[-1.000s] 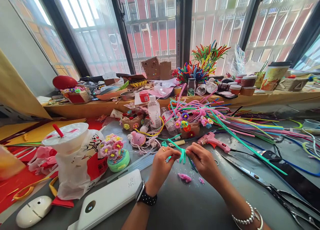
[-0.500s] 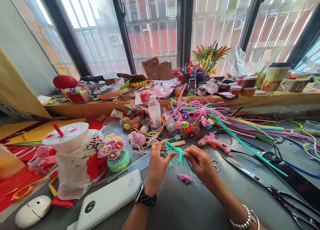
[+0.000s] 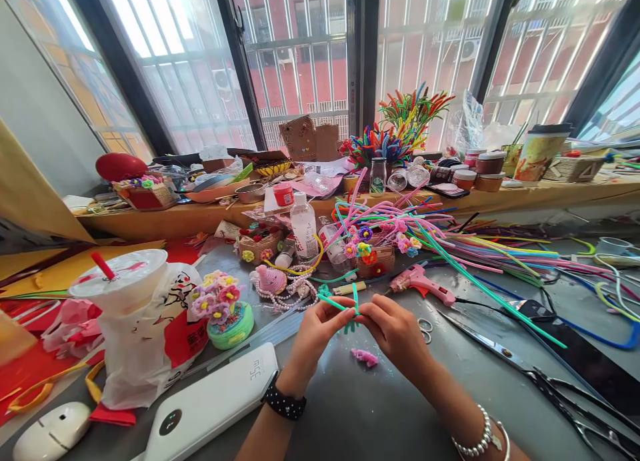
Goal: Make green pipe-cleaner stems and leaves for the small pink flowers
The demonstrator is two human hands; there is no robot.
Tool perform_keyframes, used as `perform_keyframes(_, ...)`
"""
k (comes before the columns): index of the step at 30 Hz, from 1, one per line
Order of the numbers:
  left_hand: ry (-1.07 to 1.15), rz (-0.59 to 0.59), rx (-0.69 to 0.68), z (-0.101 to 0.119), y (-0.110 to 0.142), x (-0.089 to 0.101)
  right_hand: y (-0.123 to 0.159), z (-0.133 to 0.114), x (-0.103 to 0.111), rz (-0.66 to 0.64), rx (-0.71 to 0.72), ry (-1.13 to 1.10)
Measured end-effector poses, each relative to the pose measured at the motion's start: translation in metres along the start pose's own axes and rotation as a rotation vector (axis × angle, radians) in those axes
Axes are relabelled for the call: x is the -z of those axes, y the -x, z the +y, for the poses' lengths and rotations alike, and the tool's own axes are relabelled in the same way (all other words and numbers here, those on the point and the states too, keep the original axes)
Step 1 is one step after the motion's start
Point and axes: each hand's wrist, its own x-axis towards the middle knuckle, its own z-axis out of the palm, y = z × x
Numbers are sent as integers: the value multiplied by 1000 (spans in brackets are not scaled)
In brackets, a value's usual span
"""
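Between both hands is a bunch of bent teal pipe cleaners (image 3: 356, 299), with one end sticking up and another running out to the left. My left hand (image 3: 323, 324) is closed, thumb and fingers pinching the pipe cleaners from the left. My right hand (image 3: 395, 327) pinches the same piece from the right, its fingertips close to the left ones. Fingers hide part of where the strands cross. Just below the hands, a small pink fuzzy piece (image 3: 365, 357) lies on the grey table (image 3: 345, 414).
A pink glue gun (image 3: 423, 285), small scissors (image 3: 425, 329) and large scissors (image 3: 505, 354) lie to the right. On the left are a white power bank (image 3: 215, 401), a bagged drink cup (image 3: 123, 281) and a pot of fuzzy flowers (image 3: 227, 321). Loose pipe cleaners (image 3: 480, 247) spread behind.
My hands have come closer together, the right one moving left. The teal strands have turned, and one end now points upward. The view has shifted slightly.
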Motion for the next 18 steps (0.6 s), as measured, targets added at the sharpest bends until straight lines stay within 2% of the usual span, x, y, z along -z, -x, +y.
perform_keyframes(7,141,21,-12,-5,0,0,-1,-1,-3,26,-64,-75)
perform_keyframes(10,180,11,-18,-6,0,0,-2,-2,-2,12,-119,-200)
perform_keyframes(15,269,17,-22,-8,-1,-3,-5,-4,-3,-3,-280,-443)
perform_keyframes(18,320,35,-32,-10,-2,-4,-7,-4,-5,-55,-407,-571)
